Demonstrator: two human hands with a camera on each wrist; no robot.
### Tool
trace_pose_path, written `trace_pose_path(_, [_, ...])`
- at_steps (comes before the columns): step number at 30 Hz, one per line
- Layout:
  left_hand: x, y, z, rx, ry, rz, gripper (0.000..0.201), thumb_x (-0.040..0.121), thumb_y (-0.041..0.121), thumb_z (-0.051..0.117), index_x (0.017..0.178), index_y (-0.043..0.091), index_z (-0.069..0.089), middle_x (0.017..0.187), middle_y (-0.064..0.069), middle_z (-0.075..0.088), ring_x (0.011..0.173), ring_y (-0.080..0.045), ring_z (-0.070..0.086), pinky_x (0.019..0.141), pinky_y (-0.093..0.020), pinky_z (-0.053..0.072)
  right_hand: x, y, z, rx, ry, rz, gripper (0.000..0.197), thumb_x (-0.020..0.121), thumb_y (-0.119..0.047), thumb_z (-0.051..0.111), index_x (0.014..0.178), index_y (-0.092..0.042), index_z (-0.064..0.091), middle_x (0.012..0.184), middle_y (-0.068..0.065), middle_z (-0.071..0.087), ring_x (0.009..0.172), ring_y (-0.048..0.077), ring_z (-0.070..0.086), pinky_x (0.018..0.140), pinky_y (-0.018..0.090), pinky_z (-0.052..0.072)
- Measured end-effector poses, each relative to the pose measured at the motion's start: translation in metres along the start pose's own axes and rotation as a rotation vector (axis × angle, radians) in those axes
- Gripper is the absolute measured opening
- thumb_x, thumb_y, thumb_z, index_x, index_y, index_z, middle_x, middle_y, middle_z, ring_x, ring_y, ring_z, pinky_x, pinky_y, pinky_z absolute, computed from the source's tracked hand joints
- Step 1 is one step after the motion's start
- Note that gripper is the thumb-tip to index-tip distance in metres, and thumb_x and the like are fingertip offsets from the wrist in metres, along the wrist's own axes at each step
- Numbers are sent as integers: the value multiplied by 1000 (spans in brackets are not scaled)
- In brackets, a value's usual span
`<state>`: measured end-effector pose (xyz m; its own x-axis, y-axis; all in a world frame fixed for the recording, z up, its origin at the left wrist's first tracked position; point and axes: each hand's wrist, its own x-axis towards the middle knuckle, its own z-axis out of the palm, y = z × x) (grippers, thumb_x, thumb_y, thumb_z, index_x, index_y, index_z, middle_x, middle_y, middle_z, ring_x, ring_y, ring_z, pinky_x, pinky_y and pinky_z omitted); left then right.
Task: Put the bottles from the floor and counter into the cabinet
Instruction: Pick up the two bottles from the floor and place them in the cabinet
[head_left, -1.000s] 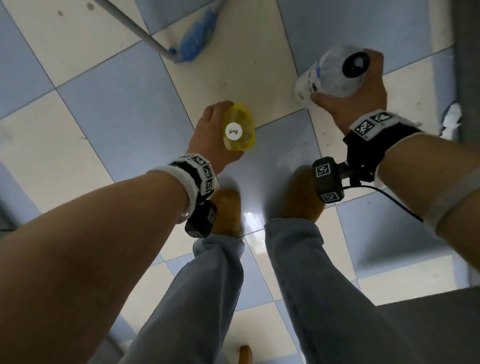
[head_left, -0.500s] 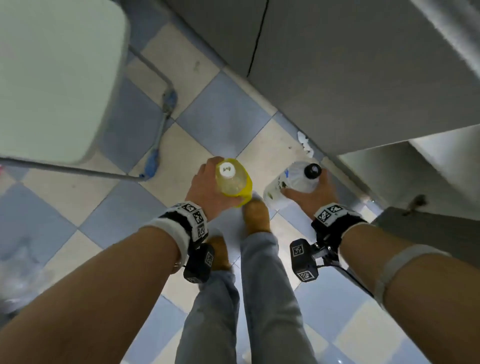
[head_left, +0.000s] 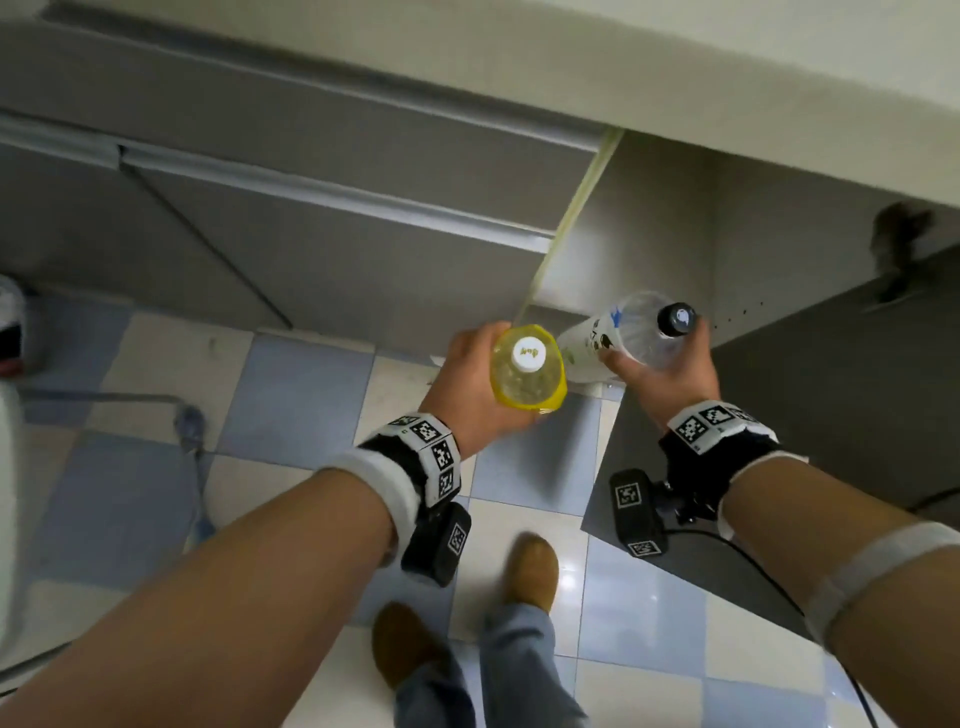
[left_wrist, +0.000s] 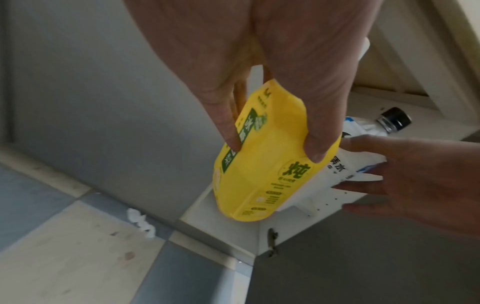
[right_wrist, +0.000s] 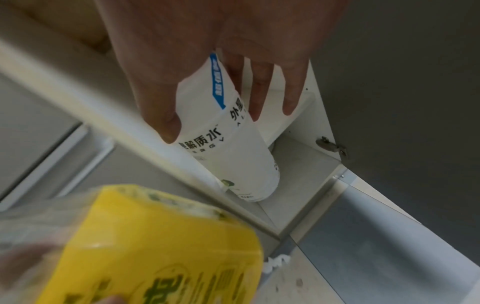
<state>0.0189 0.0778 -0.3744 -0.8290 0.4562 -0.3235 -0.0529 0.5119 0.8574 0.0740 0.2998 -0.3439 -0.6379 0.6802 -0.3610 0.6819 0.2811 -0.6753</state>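
Observation:
My left hand (head_left: 470, 384) grips a yellow bottle (head_left: 527, 374) with a white cap, held upright just left of the open cabinet (head_left: 649, 228). In the left wrist view its fingers (left_wrist: 319, 127) wrap the yellow bottle (left_wrist: 262, 170). My right hand (head_left: 660, 374) holds a white-labelled bottle (head_left: 623, 338) with a black cap, tilted with its base toward the cabinet opening. Seen from the right wrist, the white bottle (right_wrist: 228, 144) hangs over the cabinet's white floor (right_wrist: 298, 164), and the yellow bottle (right_wrist: 155, 246) is blurred in the foreground.
The cabinet's dark door (head_left: 831, 389) stands open to the right. Grey closed doors (head_left: 311, 244) run along the left under the countertop (head_left: 675, 62). A scrap of white paper (left_wrist: 141, 222) lies on the checked floor. My feet (head_left: 530, 571) stand below.
I have stepped up to the cabinet. Both hands carried their bottles from over the floor tiles to the open cabinet, the white bottle now tilted at its opening.

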Motion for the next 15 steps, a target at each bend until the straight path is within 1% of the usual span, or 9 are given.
trace_pose_path(2, [19,20,22,-4,-2,36,102,55,29,95,143,23,44,135,-5,48,126,-20,51,109,-34,45,17,5,-16,38,27,-7,83,68,-39,86,134,-28,37,118,-4,56,104,20,57,89,29,42])
trace_pose_path(4, [39,37,42,1,14,46,103,56,31,95,144,23,44,138,-4,52,126,-19,53,108,-29,43,35,6,-30,75,45,-9,81,70,-36,85,135,-28,37,115,-7,54,101,17,56,87,28,42])
trace_pose_path(5, [50,46,50,2,27,51,103,55,32,95,144,23,44,138,-3,53,126,-18,53,109,-29,43,43,7,-36,101,56,-5,81,70,-34,85,136,-27,37,116,-8,54,101,17,57,88,27,43])
trace_pose_path(8, [86,64,71,17,41,29,105,56,36,93,146,25,39,140,-2,55,127,-19,56,110,-35,45,66,7,-47,167,72,0,83,71,-28,85,138,-21,35,119,-6,51,106,15,55,91,25,44])
trace_pose_path(10, [110,70,78,20,41,15,109,55,36,93,148,29,35,141,0,54,127,-19,57,110,-36,46,80,7,-50,169,60,-1,86,67,-27,87,136,-24,36,122,-5,50,111,16,54,96,30,46])
trace_pose_path(12, [131,75,84,6,53,13,112,52,37,93,147,31,34,140,2,54,125,-17,58,109,-36,48,94,7,-52,142,42,-11,88,65,-25,88,137,-25,37,120,-7,50,110,15,53,98,32,47])
trace_pose_path(13, [142,76,87,4,66,19,111,53,33,94,147,28,36,138,3,54,122,-15,57,108,-32,47,101,7,-52,136,29,-6,87,67,-24,88,138,-25,36,117,-9,49,108,13,51,97,31,46])
trace_pose_path(15, [163,75,91,30,98,21,106,57,26,95,147,21,39,130,6,52,117,-10,51,102,-22,42,115,6,-48,140,19,-4,85,71,-25,86,139,-25,35,113,-11,49,103,13,50,93,29,46])
